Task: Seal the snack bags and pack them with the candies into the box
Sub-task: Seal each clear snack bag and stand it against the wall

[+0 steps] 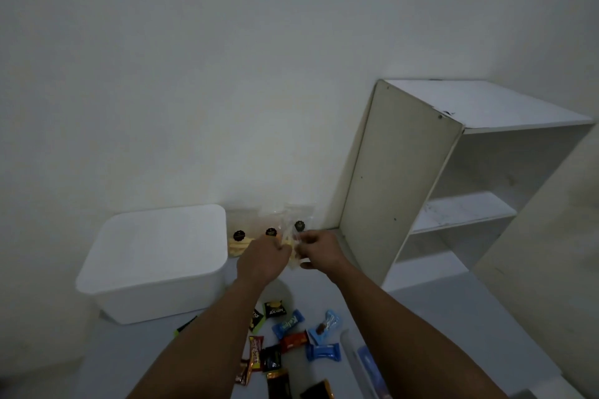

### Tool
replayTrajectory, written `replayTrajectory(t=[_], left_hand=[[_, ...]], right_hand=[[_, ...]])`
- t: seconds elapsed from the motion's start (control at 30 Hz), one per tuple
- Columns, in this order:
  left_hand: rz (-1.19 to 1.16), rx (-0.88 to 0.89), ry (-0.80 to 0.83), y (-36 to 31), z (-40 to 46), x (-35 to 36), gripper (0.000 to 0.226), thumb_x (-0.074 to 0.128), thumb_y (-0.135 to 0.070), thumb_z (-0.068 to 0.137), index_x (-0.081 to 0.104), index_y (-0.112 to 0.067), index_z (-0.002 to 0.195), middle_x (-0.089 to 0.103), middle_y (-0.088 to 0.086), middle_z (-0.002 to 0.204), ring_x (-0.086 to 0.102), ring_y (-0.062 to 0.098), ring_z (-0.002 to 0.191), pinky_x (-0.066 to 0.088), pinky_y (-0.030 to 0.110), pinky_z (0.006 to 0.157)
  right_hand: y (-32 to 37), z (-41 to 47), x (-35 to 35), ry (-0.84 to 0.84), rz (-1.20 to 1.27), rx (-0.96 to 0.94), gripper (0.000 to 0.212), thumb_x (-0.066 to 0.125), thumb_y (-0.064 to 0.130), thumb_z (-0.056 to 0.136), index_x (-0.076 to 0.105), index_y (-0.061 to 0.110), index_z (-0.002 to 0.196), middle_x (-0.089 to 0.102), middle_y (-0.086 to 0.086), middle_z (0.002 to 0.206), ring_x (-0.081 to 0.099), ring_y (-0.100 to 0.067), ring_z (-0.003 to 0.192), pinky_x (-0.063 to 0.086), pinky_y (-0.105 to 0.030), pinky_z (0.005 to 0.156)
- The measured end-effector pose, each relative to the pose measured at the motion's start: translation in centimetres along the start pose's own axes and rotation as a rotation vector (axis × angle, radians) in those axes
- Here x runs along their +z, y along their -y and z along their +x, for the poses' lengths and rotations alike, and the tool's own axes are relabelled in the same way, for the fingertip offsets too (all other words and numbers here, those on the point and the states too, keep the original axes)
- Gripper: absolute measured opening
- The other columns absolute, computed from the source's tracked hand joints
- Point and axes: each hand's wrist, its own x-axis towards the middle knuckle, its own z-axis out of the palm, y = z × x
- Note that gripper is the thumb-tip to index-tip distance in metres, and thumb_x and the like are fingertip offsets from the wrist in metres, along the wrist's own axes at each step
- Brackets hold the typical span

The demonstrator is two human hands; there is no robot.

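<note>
A white wall (pixel 227 58) fills the space beyond both hands. To the right of the right hand stands a white shelf unit (pixel 453 172), its side panel facing the hands and its open shelves turned rightward. Both forearms reach out over a pale grey table (pixel 113 359).

Just left of the left hand sits the white box (pixel 152 259), closed under its lid, its near right corner close to the left wrist.

Beyond the hands, leaning against the wall, stand clear snack bags (pixel 241 230) with round black labels and pale yellow contents; three labels show in a row, the rightmost just above the right hand's knuckles.

The left hand (pixel 262 257) and the right hand (pixel 319 251) meet between the box and the shelf unit, both with fingers curled, pinching one clear snack bag (pixel 291 248) from either side. The left fingertips press its left edge; the right thumb and fingers grip its right edge and lower corner. Whether its top is closed cannot be told.

Nearer than the hands, between and under the forearms, lie scattered wrapped candies (pixel 288 343): blue ones toward the right forearm, red, orange and black ones nearer the left forearm.

Beside the right forearm, on its inner side, lies a long clear object (pixel 359 363) with something blue in it, too blurred to name.
</note>
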Motion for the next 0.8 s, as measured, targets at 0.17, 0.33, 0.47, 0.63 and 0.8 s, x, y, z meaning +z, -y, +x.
replayTrajectory(t=[0.17, 0.33, 0.47, 0.63, 0.8], left_hand=[[-0.083, -0.031, -0.008, 0.1, 0.6, -1.2, 0.047, 0.055, -0.033, 0.091, 0.036, -0.019, 0.05, 0.035, -0.003, 0.048, 0.035, 0.014, 0.045, 0.024, 0.028, 0.051], [-0.265, -0.034, 0.041, 0.1, 0.9, -1.2, 0.043, 0.052, -0.05, 0.083, 0.046, -0.018, 0.054, 0.049, 0.002, 0.055, 0.048, 0.017, 0.051, 0.044, 0.036, 0.054], [-0.216, -0.019, -0.158, 0.1, 1.0, -3.0, 0.028, 0.049, -0.042, 0.096, 0.054, -0.024, 0.074, 0.058, -0.009, 0.07, 0.057, 0.013, 0.067, 0.044, 0.03, 0.063], [-0.332, 0.055, -0.022, 1.5, 2.3, -4.5, 0.039, 0.055, -0.012, 0.091, 0.062, -0.027, 0.126, 0.06, -0.012, 0.119, 0.057, 0.013, 0.111, 0.049, 0.034, 0.097], [-0.414, 0.126, 0.027, 1.2, 2.5, -5.5, 0.021, 0.061, -0.025, 0.096, 0.072, -0.022, 0.079, 0.074, 0.003, 0.084, 0.065, 0.011, 0.073, 0.048, 0.018, 0.059]], right_hand=[[0.7, 0.4, 0.3, -0.326, -0.236, -0.149, 0.024, 0.064, 0.006, 0.085, 0.06, 0.029, 0.087, 0.069, 0.002, 0.076, 0.07, -0.018, 0.068, 0.062, -0.042, 0.063], [2.9, 0.3, 0.5, -0.33, -0.401, -0.237, 0.02, 0.059, 0.012, 0.088, 0.073, 0.023, 0.097, 0.073, 0.005, 0.091, 0.068, -0.012, 0.076, 0.056, -0.027, 0.062], [4.4, 1.0, -0.2, -0.168, -0.307, -0.228, 0.025, 0.057, 0.008, 0.093, 0.078, 0.016, 0.104, 0.076, -0.001, 0.104, 0.071, -0.015, 0.09, 0.061, -0.035, 0.081], [6.8, 0.7, -1.3, 0.095, -0.147, -0.202, 0.019, 0.065, 0.006, 0.094, 0.076, 0.002, 0.109, 0.075, -0.008, 0.094, 0.069, -0.007, 0.069, 0.053, -0.017, 0.059], [7.9, 1.1, -1.9, 0.128, -0.01, -0.133, 0.015, 0.075, 0.013, 0.088, 0.075, 0.008, 0.102, 0.077, -0.007, 0.093, 0.077, -0.017, 0.079, 0.057, -0.052, 0.086]])
